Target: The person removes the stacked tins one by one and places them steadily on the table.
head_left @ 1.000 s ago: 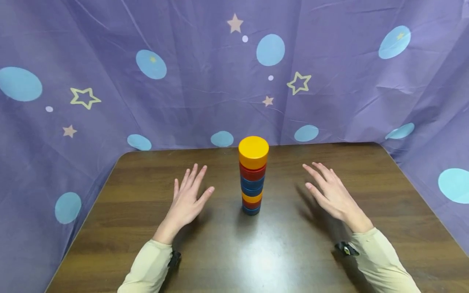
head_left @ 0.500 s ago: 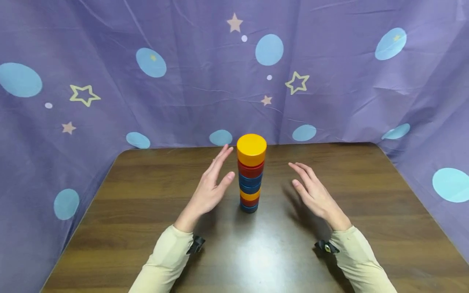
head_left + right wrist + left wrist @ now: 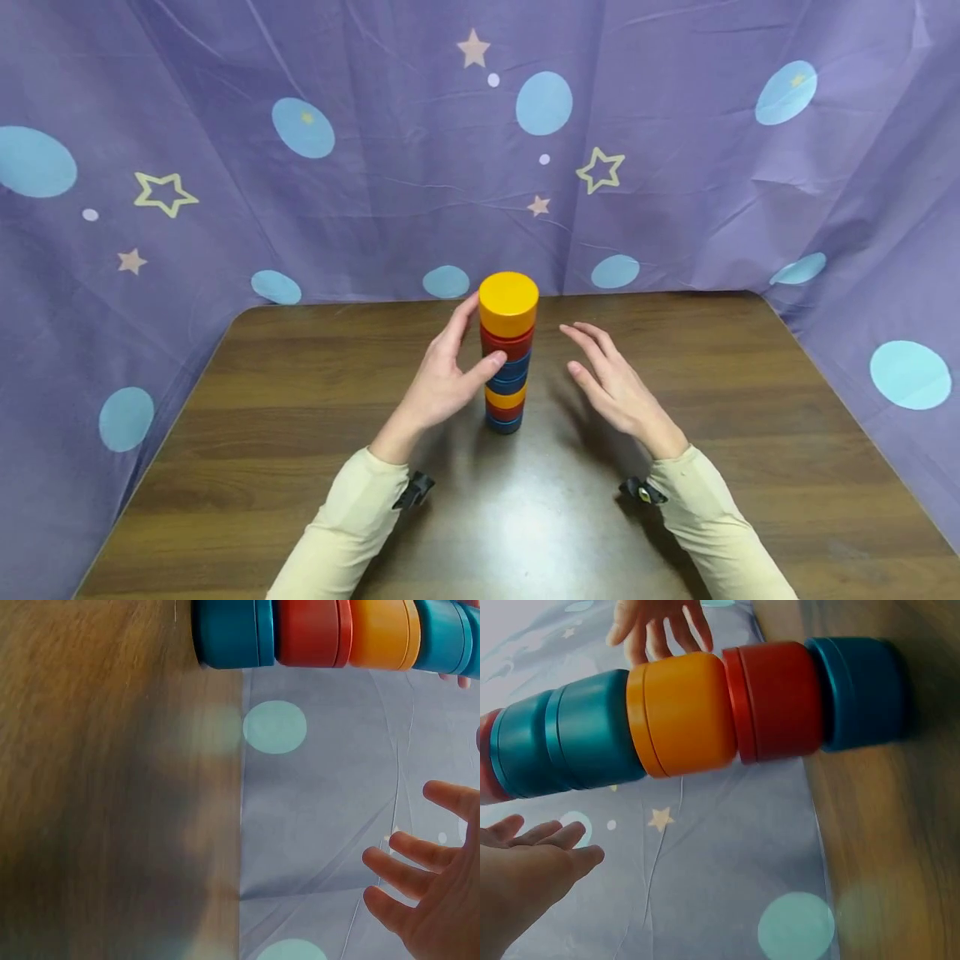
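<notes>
An upright stack of round cups (image 3: 507,387) in blue, orange and red stands on the wooden table, with a larger-looking yellow cup (image 3: 509,302) on top. My left hand (image 3: 438,379) is at the stack's left side. Its thumb overlaps the red and blue cups in the head view, and its fingers reach along the yellow one. In the left wrist view the left hand (image 3: 529,877) lies beside the stack with fingers extended and a gap showing. To the right of the stack my right hand (image 3: 618,392) hovers with relaxed, spread fingers, holding nothing.
The brown wooden table (image 3: 300,400) reaches back to a purple curtain (image 3: 375,208) with stars and blue dots, which also hangs at both sides. A dark band (image 3: 414,490) is on the left wrist, another dark band (image 3: 642,491) on the right.
My left hand has moved right and forward to the stack's side. My right hand has come in left, closer to the stack. The stack still stands in its place.
</notes>
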The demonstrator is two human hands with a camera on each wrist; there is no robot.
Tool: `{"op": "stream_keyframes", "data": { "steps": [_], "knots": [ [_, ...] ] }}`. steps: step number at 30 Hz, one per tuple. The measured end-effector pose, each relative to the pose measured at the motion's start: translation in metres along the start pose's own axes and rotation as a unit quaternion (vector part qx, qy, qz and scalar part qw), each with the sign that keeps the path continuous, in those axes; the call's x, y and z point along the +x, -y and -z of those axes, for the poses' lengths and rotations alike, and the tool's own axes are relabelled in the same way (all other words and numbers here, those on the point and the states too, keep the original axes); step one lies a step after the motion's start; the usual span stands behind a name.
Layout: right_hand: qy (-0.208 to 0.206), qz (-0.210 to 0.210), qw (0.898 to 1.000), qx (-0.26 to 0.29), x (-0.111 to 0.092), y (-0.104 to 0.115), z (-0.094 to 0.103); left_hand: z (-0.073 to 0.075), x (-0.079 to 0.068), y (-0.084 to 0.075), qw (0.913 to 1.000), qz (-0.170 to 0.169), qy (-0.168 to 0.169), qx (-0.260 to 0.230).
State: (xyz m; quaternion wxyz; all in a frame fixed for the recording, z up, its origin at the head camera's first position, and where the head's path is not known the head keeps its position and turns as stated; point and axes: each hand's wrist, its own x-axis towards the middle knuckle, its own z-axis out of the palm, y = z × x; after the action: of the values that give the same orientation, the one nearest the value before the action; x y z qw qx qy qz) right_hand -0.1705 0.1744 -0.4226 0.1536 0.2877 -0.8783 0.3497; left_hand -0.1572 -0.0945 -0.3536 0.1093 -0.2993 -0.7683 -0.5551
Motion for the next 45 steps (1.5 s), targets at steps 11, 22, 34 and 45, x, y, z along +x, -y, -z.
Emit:
{"op": "stream_keyframes", "data": {
  "steps": [11, 22, 34, 45],
  "knots": [
    [-0.001, 0.010, 1.000, 0.009, 0.004, 0.005, -0.002, -0.014, 0.011, -0.009, 0.9959, 0.004, 0.018, -0.089],
    [-0.026, 0.024, 0.999, 0.023, 0.010, 0.012, 0.009, -0.014, 0.015, -0.042, 0.9948, 0.027, 0.000, -0.098],
    [-0.051, 0.083, 0.987, 0.129, 0.034, 0.049, 0.031, -0.022, 0.017, -0.006, 0.9950, 0.008, 0.014, -0.099],
    [-0.008, 0.050, 0.938, 0.344, 0.054, 0.090, 0.050, -0.026, 0.016, 0.004, 0.9932, -0.010, 0.015, -0.115]
  ]
}}
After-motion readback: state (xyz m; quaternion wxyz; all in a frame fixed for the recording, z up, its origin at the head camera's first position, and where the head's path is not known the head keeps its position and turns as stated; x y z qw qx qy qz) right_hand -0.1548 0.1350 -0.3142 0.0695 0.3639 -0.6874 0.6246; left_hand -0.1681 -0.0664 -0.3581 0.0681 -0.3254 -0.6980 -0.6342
